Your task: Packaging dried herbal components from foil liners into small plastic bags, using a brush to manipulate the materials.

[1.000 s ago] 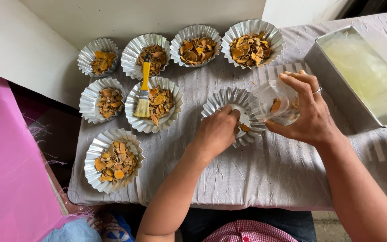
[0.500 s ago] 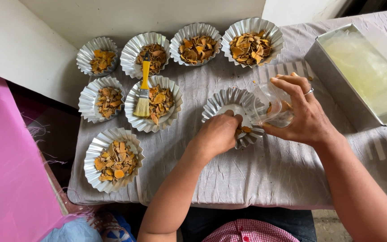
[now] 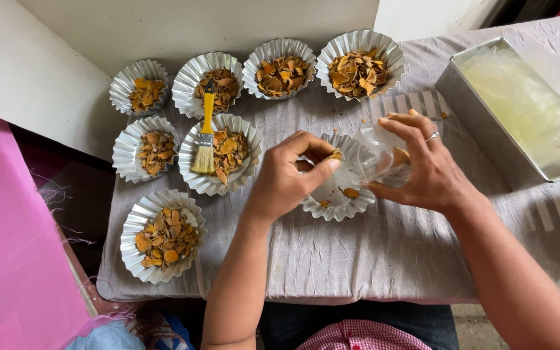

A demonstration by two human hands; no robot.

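Right hand (image 3: pixel 432 172) grips clear plastic cup (image 3: pixel 384 162), tilted over fluted foil tray (image 3: pixel 338 191) mid-tabletop (image 3: pixel 384 253). Left hand (image 3: pixel 286 178) pinches an orange chip (image 3: pixel 334 155) above it. I judge risk: overtilting spills chips past the rim.
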